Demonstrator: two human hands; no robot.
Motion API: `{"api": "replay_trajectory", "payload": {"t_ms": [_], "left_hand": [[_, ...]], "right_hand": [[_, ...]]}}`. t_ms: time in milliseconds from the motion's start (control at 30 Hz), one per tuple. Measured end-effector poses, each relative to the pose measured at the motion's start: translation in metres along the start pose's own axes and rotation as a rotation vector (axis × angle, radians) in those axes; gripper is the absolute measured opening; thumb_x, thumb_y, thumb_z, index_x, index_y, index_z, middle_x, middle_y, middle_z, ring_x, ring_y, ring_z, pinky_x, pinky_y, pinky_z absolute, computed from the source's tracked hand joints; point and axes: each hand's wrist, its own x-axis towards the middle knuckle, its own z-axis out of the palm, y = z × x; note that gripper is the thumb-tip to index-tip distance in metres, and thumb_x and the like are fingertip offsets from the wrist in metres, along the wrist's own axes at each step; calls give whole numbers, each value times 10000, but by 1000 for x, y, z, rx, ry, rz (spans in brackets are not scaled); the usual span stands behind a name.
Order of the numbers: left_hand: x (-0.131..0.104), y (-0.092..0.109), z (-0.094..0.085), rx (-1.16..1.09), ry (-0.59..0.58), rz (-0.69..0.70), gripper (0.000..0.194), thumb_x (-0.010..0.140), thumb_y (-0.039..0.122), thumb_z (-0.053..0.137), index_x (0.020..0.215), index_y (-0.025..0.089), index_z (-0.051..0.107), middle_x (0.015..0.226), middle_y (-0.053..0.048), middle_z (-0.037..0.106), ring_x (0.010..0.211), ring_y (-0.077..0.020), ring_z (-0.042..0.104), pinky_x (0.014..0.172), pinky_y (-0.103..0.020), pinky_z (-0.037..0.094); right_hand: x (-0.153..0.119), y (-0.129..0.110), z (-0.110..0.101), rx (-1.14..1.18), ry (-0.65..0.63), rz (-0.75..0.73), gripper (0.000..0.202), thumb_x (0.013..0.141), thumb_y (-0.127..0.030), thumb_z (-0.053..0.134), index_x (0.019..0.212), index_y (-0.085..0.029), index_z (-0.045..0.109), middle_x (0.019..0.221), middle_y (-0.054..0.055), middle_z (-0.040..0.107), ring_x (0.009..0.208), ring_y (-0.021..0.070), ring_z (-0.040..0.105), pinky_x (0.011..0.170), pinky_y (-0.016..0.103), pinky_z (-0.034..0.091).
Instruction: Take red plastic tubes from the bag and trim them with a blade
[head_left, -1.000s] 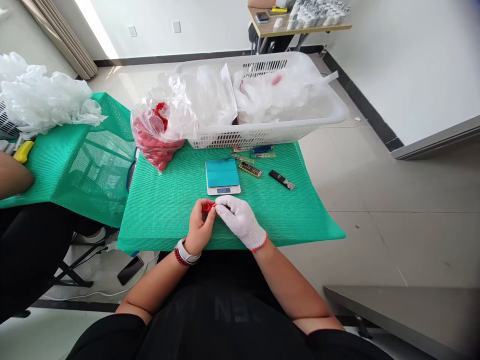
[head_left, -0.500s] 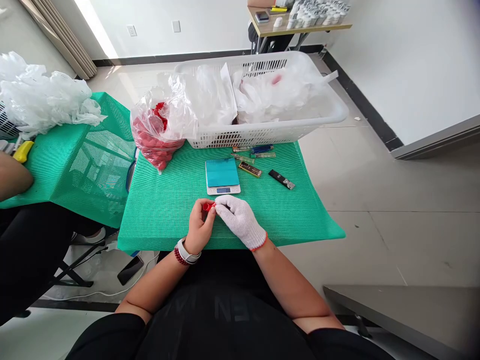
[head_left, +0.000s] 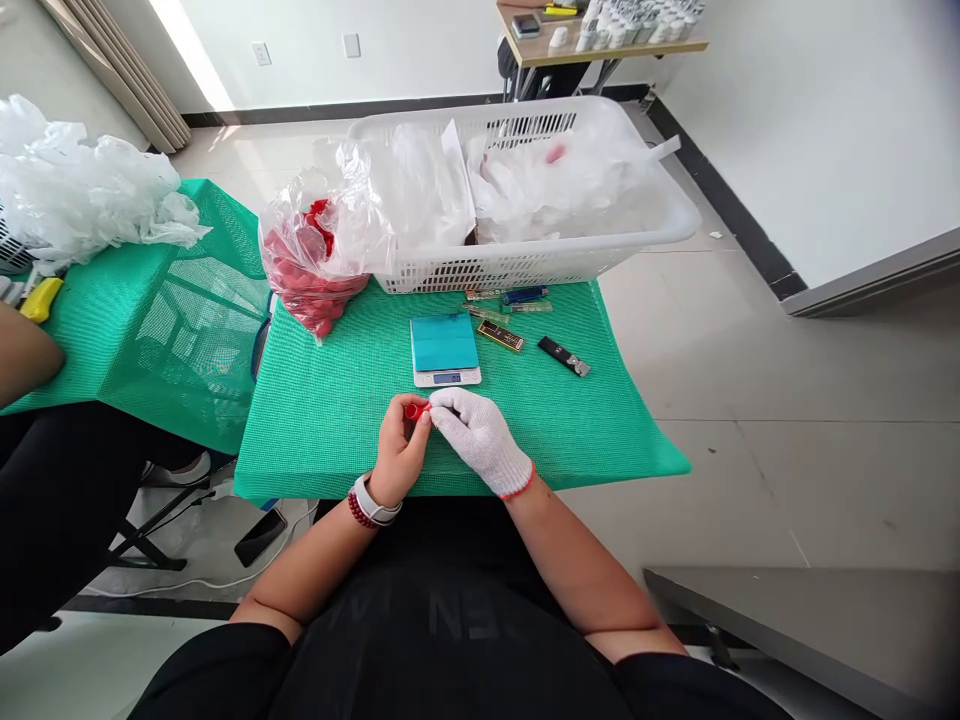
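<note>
A small red hollow piece [head_left: 413,411], round and open at its left end, is pinched in my bare left hand [head_left: 399,448]. My right hand [head_left: 480,437], in a white knit glove, grips the same piece at its other end with thumb and fingertips, which hide part of it. Both hands are over the near edge of the green-covered table [head_left: 315,420]. Just beyond them lies a small digital scale [head_left: 445,350] with a blue-green plate. A clear plastic bag [head_left: 315,270] full of red pieces stands at the back left of the table.
Behind the scale, a white plastic basket [head_left: 540,260] holds plastic bags. Several lighters [head_left: 525,296], a gold-and-black flat piece [head_left: 500,336] and a black box cutter [head_left: 563,356] lie right of the scale. At far left, a person's arm [head_left: 26,355] rests by another green-covered table.
The view has shifted very slightly. Both hands keep hold of the red piece in about the same place, with no clear change in grip.
</note>
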Motion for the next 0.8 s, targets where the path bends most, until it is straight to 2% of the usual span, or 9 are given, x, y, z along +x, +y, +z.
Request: {"api": "replay_trajectory", "payload": {"t_ms": [800], "left_hand": [[0, 1, 0, 1, -1, 12, 203, 978, 399, 535, 1063, 218, 566, 892, -23, 569, 727, -130, 542, 684, -275, 488]], "right_hand": [[-2, 3, 2, -20, 34, 0, 227, 967, -335, 502, 864, -197, 650, 765, 3, 638, 689, 126, 558, 651, 244, 425]]}}
